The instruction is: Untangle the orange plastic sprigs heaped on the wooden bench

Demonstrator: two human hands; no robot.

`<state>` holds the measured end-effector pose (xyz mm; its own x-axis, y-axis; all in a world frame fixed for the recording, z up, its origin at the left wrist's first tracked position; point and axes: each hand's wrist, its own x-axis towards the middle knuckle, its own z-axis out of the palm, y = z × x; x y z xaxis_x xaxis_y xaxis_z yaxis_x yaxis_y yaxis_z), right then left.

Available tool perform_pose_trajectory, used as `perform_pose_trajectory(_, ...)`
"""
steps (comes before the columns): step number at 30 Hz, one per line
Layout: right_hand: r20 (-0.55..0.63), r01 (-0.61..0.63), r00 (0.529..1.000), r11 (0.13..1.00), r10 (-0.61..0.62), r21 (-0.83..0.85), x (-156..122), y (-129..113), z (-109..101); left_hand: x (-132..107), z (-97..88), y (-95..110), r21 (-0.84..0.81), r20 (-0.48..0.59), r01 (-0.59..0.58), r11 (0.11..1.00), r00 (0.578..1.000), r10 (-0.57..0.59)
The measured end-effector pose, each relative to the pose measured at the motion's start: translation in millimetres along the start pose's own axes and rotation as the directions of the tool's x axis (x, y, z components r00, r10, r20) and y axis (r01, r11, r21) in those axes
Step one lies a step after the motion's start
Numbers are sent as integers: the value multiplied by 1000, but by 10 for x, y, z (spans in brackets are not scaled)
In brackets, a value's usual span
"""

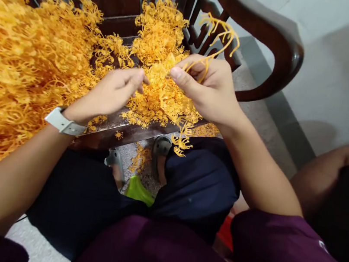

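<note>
My right hand (215,89) is closed around a thin, branched orange plastic strand (224,35), whose forked end sticks up above the fingers. More small orange spider-shaped plastic pieces (182,139) hang in a chain below this hand, over my knee. To the left, my left hand (111,91) has its fingers curled together, with the tips blurred against the orange behind them; what they hold, if anything, is hidden. Both hands are above a heap of loose orange plastic pieces (159,36) on the dark wooden seat (95,136).
A much larger mound of joined orange pieces (23,69) fills the left side. The chair's curved armrest (291,52) rises at the right. Orange bits (140,159) lie on the floor near a green plastic object (139,190). Another person's bare limb (321,179) is at the far right.
</note>
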<state>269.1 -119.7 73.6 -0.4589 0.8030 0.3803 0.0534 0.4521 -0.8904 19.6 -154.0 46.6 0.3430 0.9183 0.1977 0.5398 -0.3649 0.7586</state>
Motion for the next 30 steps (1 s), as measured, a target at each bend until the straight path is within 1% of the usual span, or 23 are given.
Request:
perform_pose_trajectory(1, 2, 0, 1000, 1000, 0, 9, 10, -11, 17, -1, -7, 113, -160, -41, 16, 987, 999, -23)
perform_pose_trajectory(2, 5, 1, 1000, 1000, -1, 20, 16, -24, 39, -4, 4, 222, -279, -74, 12, 960, 997, -34)
perform_pose_trajectory(3, 9, 1, 1000, 999, -1, 32, 18, -39, 63, -7, 28, 320, -341, -106, -7, 940, 994, -31)
perform_pose_trajectory(5, 21, 5, 1000, 999, -6, 54, 16, -71, 116, -7, 88, 459, -363, -209, -59, 930, 978, -20)
perform_pose_trajectory(7, 45, 9, 999, 998, -12, 70, 11, -100, 160, 6, 125, 513, -358, -325, -125, 925, 946, 2)
perform_pose_trajectory(8, 57, 6, 998, 997, -10, 73, 9, -112, 174, 15, 127, 512, -363, -359, -157, 918, 933, 18)
perform_pose_trajectory(10, 73, -15, 997, 998, 10, 64, 10, -128, 185, 31, 105, 476, -358, -390, -210, 910, 919, 59)
perform_pose_trajectory(12, 70, -45, 997, 998, 42, 45, 11, -137, 180, 36, 68, 429, -334, -398, -231, 914, 913, 85)
perform_pose_trajectory(15, 40, -55, 998, 998, 54, 27, 10, -150, 175, 13, 38, 411, -312, -401, -221, 924, 913, 83)
perform_pose_trajectory(17, 16, -44, 999, 999, 43, 31, 7, -166, 190, -16, 42, 448, -287, -357, -179, 941, 932, 68)
perform_pose_trajectory(19, 13, -27, 1000, 998, 27, 55, 3, -187, 213, -40, 52, 501, -282, -291, -117, 952, 956, 31)
perform_pose_trajectory(21, 41, -18, 999, 995, 14, 95, -3, -214, 231, -52, 60, 537, -345, -232, -70, 936, 973, -13)
perform_pose_trajectory(22, 62, -18, 998, 993, 11, 114, -6, -228, 237, -54, 62, 544, -392, -215, -65, 918, 976, -23)
perform_pose_trajectory(24, 102, -29, 995, 989, 14, 145, -13, -256, 245, -55, 69, 545, -470, -184, -63, 880, 982, -28)
perform_pose_trajectory(26, 119, -45, 993, 982, 23, 185, -17, -277, 256, -62, 91, 559, -502, -131, -28, 864, 990, -44)
perform_pose_trajectory(28, 121, -71, 992, 969, 43, 238, -11, -285, 278, -79, 127, 620, -525, -78, 28, 851, 994, -80)
perform_pose_trajectory(30, 115, -115, 990, 952, 85, 284, 3, -286, 304, -102, 149, 727, -562, -49, 70, 824, 992, -118)
